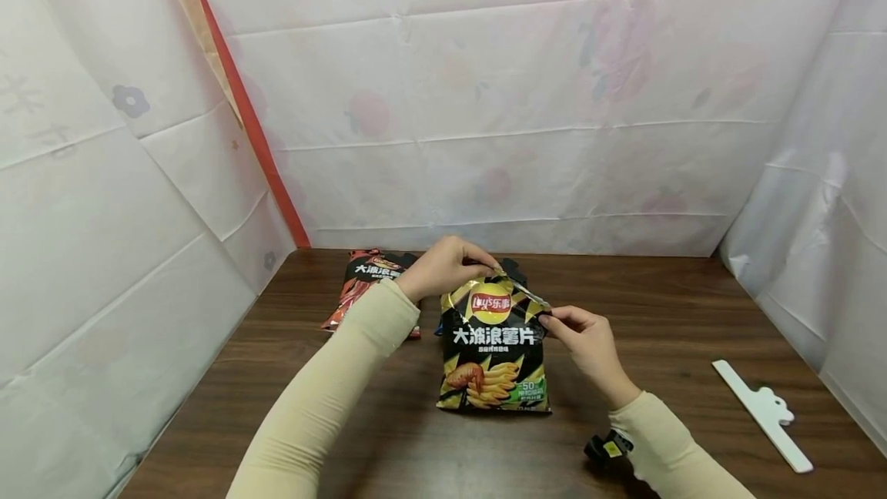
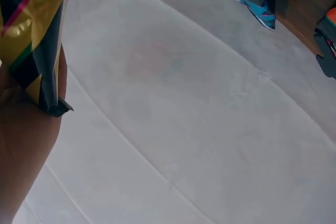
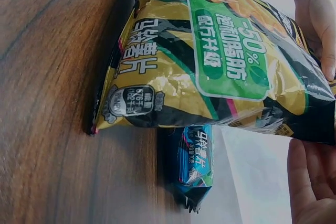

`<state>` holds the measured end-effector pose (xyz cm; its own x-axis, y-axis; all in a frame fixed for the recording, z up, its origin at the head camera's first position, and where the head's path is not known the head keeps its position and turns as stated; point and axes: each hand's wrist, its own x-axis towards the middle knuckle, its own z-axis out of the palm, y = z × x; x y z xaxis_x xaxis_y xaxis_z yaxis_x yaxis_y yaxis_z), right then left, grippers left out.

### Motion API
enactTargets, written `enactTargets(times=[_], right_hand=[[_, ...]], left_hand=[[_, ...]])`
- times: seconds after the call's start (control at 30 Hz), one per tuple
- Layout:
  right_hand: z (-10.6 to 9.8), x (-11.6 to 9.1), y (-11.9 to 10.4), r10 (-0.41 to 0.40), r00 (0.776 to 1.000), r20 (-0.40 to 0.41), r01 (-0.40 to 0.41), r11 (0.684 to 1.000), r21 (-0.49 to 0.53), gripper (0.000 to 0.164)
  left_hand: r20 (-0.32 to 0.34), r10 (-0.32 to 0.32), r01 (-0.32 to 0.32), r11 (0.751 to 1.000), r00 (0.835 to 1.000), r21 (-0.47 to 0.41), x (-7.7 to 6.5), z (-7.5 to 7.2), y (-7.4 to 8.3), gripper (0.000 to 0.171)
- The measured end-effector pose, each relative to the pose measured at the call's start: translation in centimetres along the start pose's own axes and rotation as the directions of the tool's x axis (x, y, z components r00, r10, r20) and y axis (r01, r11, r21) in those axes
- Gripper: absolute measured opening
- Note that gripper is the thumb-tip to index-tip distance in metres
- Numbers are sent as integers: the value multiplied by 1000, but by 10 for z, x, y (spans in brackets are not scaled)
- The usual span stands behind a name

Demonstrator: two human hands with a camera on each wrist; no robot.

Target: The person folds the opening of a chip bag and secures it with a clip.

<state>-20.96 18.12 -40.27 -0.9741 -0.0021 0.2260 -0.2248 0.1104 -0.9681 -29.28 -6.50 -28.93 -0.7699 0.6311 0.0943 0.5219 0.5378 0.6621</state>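
Observation:
A black and yellow Lay's chip bag (image 1: 493,353) stands upright on the table, its front facing me. My left hand (image 1: 446,268) pinches the left end of its top edge, and my right hand (image 1: 587,349) pinches the right end. Between them runs the silvery top edge (image 1: 527,295), slanting down to the right; whether it is open or folded I cannot tell. In the left wrist view, part of the left hand (image 2: 31,145) shows against the bag (image 2: 44,51). The right wrist view has the right hand (image 3: 312,179) at the bag's (image 3: 210,56) top corner.
A red chip bag (image 1: 349,295) with a black clip lies at the back left. Behind the held bag is a blue chip bag (image 3: 194,158), near another black clip (image 1: 513,269). One white clip (image 1: 762,416) lies at the table's right. Sheets hang around the table.

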Motion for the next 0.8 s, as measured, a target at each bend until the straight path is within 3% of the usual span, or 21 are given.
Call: enactTargets(times=[0.23,0.47,0.6,0.8], right_hand=[[3,-1,-3,-26,1000,-17,26,1000,-7,22],[3,-1,-6,-37,999,-17,37,999,4,21],[3,-1,-5,-42,999,-15,42,999,-5,22],[2,-2,-7,-52,998,-17,52,999,-2,23]], left_hand=[[50,-30,28,999,998,28,0,-4,3,21],[12,-79,78,996,997,40,5,-3,16,35],[8,-73,73,996,997,58,10,0,24,35],[60,-67,62,995,996,83,12,-1,25,33]])
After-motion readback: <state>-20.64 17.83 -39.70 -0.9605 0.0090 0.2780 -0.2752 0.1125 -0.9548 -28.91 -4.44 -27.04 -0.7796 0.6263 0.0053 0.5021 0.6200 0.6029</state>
